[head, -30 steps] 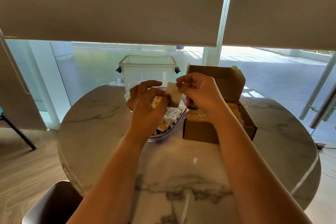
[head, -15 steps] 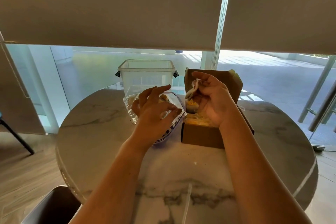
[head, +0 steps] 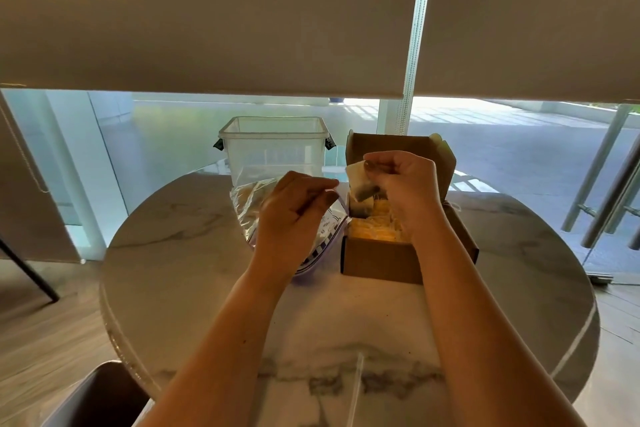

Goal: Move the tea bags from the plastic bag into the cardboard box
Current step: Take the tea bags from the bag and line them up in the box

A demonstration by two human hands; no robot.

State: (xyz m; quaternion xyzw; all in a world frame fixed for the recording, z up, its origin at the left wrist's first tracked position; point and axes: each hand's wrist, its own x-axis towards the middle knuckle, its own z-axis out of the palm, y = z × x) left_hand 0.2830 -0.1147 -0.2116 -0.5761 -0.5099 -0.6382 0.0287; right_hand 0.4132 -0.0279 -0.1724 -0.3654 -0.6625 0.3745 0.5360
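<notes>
A dark chair back (head: 100, 392) sits at the near left edge of a round white marble table (head: 194, 288) with grey veining. Two bare forearms reach across it. The left hand (head: 294, 215) hovers over a clear plastic bag (head: 249, 208) lying mid-table, fingers loosely curled with thumb and fingertips close together; whether it grips anything cannot be told. The bag has a striped zip edge and dark printing too small to read. Just right of it, touching, stands an open cardboard box (head: 377, 260), partly filled with yellow-tagged tea bags (head: 374, 229). The right hand (head: 405, 187) pinches one tea bag (head: 360, 184) above the box's far left corner. Beyond, near the table's far edge, stands an empty clear tub (head: 273, 149) with dark clips. Behind are glass walls, half-lowered beige blinds (head: 207, 17), a sunlit paved yard and wood flooring.
</notes>
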